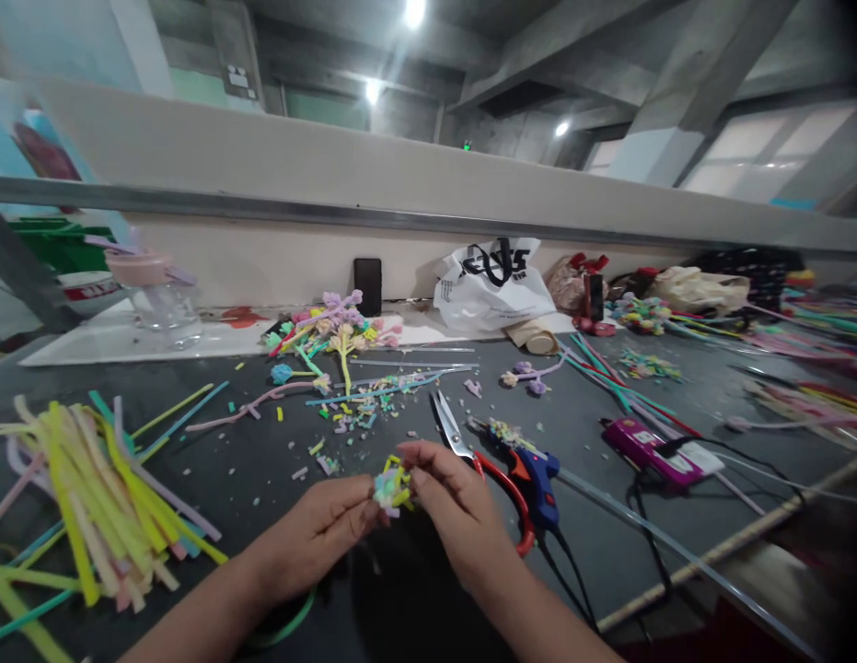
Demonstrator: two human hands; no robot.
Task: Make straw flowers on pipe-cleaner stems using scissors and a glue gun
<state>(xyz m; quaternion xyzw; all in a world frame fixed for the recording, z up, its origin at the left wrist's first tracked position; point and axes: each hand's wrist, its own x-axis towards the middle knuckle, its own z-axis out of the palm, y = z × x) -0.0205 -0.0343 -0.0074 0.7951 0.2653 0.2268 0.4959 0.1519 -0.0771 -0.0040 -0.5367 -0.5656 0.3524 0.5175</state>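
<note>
A small bundle of yellow, blue and lilac pipe cleaner pieces is held up between my two hands, over the dark table. My left hand pinches it from the left with thumb and fingers. From the right, the fingertips of my right hand close on its yellow side. Just beyond my right hand lie scissors with red handles, blades apart. A blue and orange glue gun rests beside them. Coloured clippings are scattered ahead of my hands.
Fuzzy stems in yellow, cream and lilac are heaped at the left. Finished-looking pipe cleaner flowers stand piled at the back, near a black phone. A white bag, a clear jug and a purple corded device sit around.
</note>
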